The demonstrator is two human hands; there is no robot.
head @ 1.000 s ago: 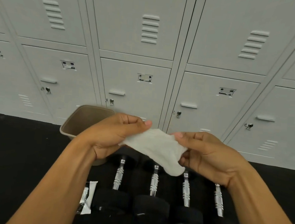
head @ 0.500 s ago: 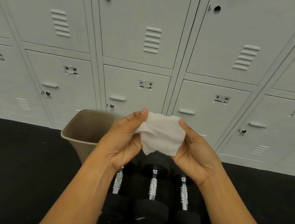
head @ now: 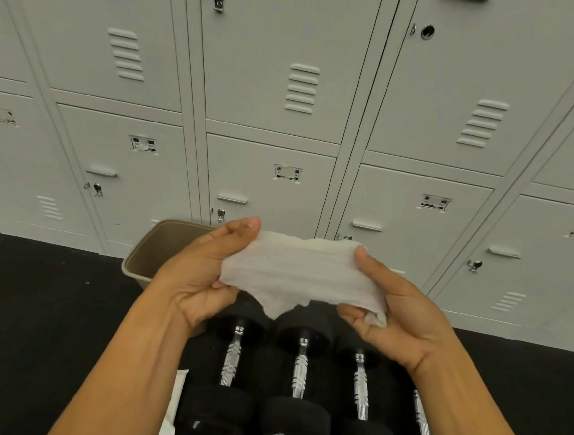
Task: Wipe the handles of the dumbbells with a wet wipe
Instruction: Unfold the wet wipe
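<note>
A white wet wipe (head: 300,273) is stretched between both hands at chest height, above the dumbbells. My left hand (head: 199,272) pinches its left edge between thumb and fingers. My right hand (head: 395,308) grips its right edge, with a fold tucked under the fingers. Below them, several black dumbbells lie side by side on the floor, their chrome handles (head: 299,372) pointing away from me. The rightmost handle (head: 421,413) is partly hidden by my right forearm.
A tan waste bin (head: 145,257) stands on the black floor to the left, behind my left hand. A white wipe packet (head: 174,404) lies beside the leftmost dumbbell. Grey lockers (head: 288,97) fill the wall ahead.
The wipe has been pulled wider between my hands, which moved apart. The view has tilted so that more of the dumbbells shows.
</note>
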